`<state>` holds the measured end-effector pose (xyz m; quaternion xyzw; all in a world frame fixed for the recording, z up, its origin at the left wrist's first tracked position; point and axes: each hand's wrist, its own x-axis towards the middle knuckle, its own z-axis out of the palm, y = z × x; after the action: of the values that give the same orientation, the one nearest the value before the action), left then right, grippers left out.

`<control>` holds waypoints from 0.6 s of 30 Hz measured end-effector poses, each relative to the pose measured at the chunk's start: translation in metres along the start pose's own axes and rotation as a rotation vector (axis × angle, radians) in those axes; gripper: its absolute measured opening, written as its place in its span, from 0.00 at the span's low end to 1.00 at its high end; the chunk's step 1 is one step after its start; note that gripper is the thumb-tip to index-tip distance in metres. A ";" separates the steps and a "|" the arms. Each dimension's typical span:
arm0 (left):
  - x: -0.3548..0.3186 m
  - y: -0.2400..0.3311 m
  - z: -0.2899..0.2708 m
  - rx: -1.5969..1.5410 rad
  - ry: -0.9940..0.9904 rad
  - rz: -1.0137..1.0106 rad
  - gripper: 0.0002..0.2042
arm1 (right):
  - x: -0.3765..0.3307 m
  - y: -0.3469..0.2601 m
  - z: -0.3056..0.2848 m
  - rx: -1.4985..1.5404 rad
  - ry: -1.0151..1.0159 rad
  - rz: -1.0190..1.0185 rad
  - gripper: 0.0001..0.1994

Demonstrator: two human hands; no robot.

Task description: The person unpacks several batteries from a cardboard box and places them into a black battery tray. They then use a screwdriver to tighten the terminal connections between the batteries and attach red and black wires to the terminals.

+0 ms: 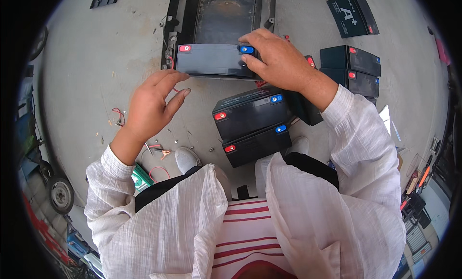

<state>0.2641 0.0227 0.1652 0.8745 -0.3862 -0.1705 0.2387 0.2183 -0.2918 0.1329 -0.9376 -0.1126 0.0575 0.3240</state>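
A black battery (pixel 211 60) with a red cap at its left end and a blue cap at its right end stands at the front of a black open tray (pixel 224 17) on the concrete floor. My right hand (pixel 276 57) grips the battery's right end, fingers over the blue cap. Just in front of the battery's left end hovers my left hand (pixel 154 103), fingers loosely apart, holding nothing. Two more black batteries (pixel 250 122) sit stacked close to my knees.
Further black batteries (pixel 351 67) lie at the right, with one more (pixel 351 12) at the top right. Loose red wires (pixel 159 156) and small screws are scattered on the floor at the left. A small wheel (pixel 60 195) stands at the far left.
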 end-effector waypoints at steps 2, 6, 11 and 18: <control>-0.014 0.019 0.012 -0.128 -0.184 -0.055 0.16 | -0.026 -0.013 -0.012 0.038 -0.041 0.143 0.15; -0.007 0.035 0.032 0.007 -0.086 0.098 0.22 | -0.074 0.007 -0.003 0.057 0.053 0.245 0.19; 0.042 0.011 0.039 0.358 0.017 0.120 0.52 | -0.055 0.025 0.004 -0.130 0.111 0.013 0.38; 0.070 -0.014 0.065 0.579 -0.077 -0.037 0.57 | -0.012 0.018 0.051 -0.346 -0.013 -0.015 0.49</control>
<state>0.2860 -0.0403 0.0960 0.9060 -0.4118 -0.0907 -0.0385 0.2002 -0.2781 0.0821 -0.9780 -0.1299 0.0410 0.1577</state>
